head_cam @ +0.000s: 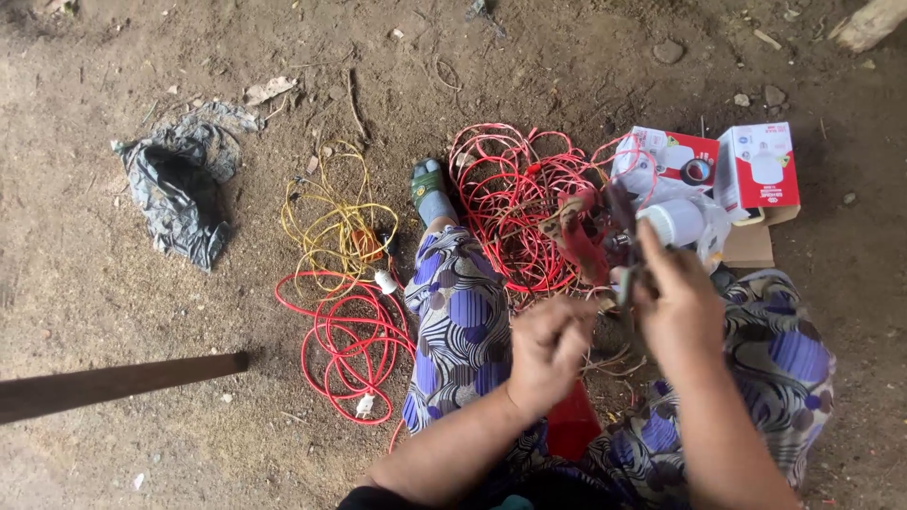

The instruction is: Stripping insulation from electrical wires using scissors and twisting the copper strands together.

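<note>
A person is sitting on the bare dirt floor (113,312), legs in a blue, white and black patterned fabric stretching out ahead, and one foot in a green sandal (428,182) is showing past the left knee. The left hand (548,348) is curling into a loose fist with the fingertips pinched together, seemingly on thin wire ends, though what it is gripping is too small to tell. The right hand (675,307) is closing around a dark, slender tool with worn red handles (590,241), holding it up just above the lap; the tool's working end is blurred. Both hands are hovering near each other between the knees.

Directly beyond the hands, a large tangle of red insulated wire (515,203) is lying on the floor, reaching the tool. A white plastic bulb (673,222) is resting just beside the right hand, next to two red and white cardboard boxes (756,170). To the left of the legs, a loose coil of yellow wire (331,222) is lying above another coil of red wire with white plugs (350,345). Farther left, a crumpled grey-black plastic bag (179,194) is lying well apart, and a dark wooden plank (113,382) is jutting in from the left edge.
</note>
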